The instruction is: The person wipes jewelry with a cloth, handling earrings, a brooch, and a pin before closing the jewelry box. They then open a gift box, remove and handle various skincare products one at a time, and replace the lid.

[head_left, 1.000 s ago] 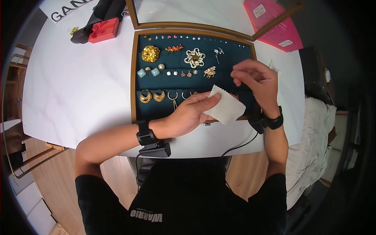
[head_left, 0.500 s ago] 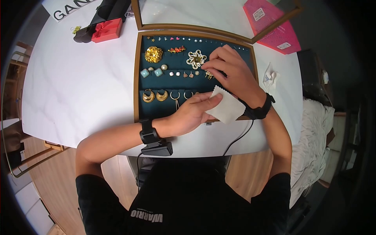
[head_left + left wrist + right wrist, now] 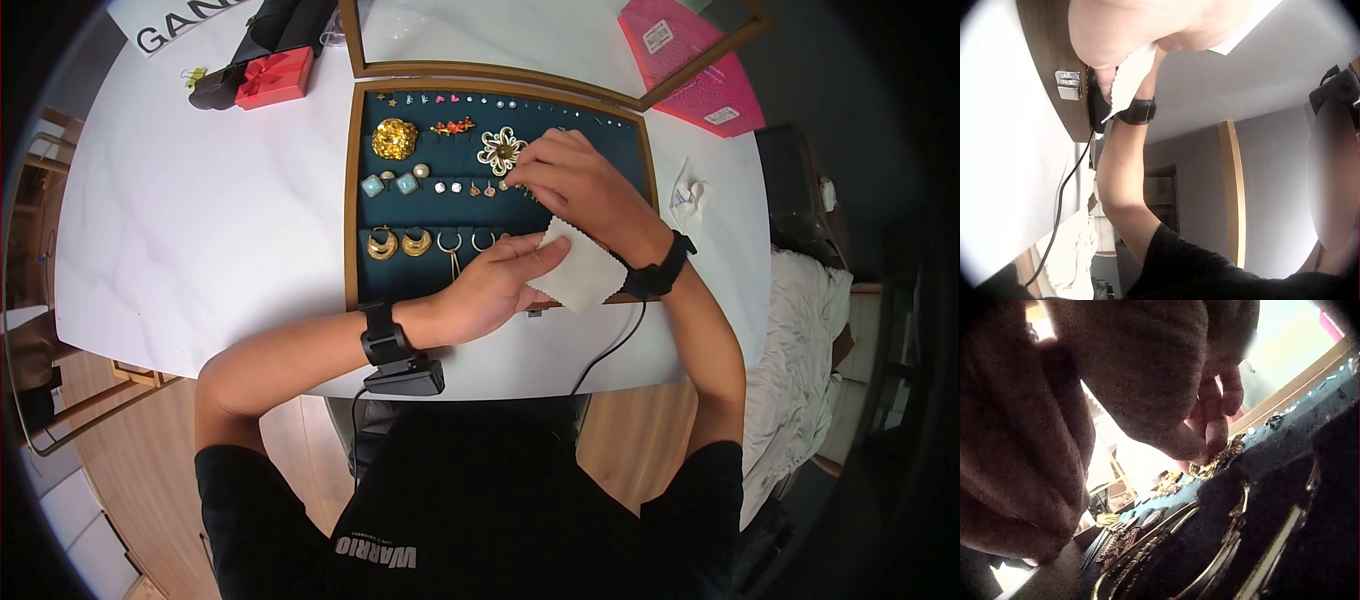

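Observation:
My left hand holds a pale polishing cloth with zigzag edges, thumb on top, over the front of the jewelry box. Over the middle row is my right hand, thumb and fingertips pinched together at a small stud earring, mostly hidden by the fingers. Beside those fingertips sits a white flower brooch with a dark centre. Pink drop earrings lie just left of them. The right hand partly covers a gold jeweled piece.
The wooden jewelry box has its glass lid raised at the back. Its teal lining bears several earrings and brooches. A red gift box stands back left, a pink package back right. White crumpled wrapping lies to the right.
My right hand has swung left from the box's right side to the middle row, its fingertips now at the round stud's place. The left hand keeps its hold on the cloth.

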Tool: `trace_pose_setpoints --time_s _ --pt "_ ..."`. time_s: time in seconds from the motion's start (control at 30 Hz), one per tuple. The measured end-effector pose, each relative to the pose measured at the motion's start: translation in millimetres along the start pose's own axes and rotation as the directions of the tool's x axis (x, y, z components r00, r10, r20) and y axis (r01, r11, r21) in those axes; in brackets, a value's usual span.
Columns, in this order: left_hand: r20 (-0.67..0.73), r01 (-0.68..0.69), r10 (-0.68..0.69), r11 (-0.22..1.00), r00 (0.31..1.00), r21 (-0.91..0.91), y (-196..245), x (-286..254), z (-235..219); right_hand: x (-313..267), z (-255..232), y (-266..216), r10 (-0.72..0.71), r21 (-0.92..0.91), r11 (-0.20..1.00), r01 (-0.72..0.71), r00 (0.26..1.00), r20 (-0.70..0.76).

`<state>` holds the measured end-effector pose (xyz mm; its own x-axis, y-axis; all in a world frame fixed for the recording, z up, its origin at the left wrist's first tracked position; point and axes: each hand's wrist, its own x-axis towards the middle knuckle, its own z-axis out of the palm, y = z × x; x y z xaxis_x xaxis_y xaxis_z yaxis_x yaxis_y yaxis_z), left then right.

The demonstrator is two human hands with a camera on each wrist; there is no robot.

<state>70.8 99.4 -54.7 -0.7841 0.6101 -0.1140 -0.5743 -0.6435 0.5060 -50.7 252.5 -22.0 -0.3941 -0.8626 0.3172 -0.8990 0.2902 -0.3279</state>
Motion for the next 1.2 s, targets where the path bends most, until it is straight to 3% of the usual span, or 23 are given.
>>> trace_pose_setpoints --time_s 0.23,0.33,0.4,1.03,1.2 --pt "0.012 -0.005 0.005 1.0 1.0 0.011 -1.5 1.6 -0.4 -0.8 -11.0 -7.4 -0.014 -0.015 1.0 0.015 0.998 0.06" --pt "0.0 0.01 -0.01 1.0 1.0 0.019 -0.7 1.4 1.4 -0.1 -11.0 -6.9 -0.027 -0.034 0.999 0.029 0.999 0.041" --pt "-0.015 0.012 -0.012 1.0 1.0 0.019 -0.2 1.1 2.4 1.8 -10.7 -7.5 -0.033 0.001 0.999 0.033 0.998 -0.049" --pt "0.002 0.0 0.0 1.0 1.0 0.01 -1.7 2.0 0.9 -0.8 -4.5 -5.6 0.008 -0.067 0.998 -0.015 0.995 -0.104" --pt "0.015 -0.004 0.004 1.0 1.0 -0.002 -1.4 1.3 1.0 -2.0 -8.1 -4.6 0.024 -0.013 1.0 -0.024 1.0 0.004"
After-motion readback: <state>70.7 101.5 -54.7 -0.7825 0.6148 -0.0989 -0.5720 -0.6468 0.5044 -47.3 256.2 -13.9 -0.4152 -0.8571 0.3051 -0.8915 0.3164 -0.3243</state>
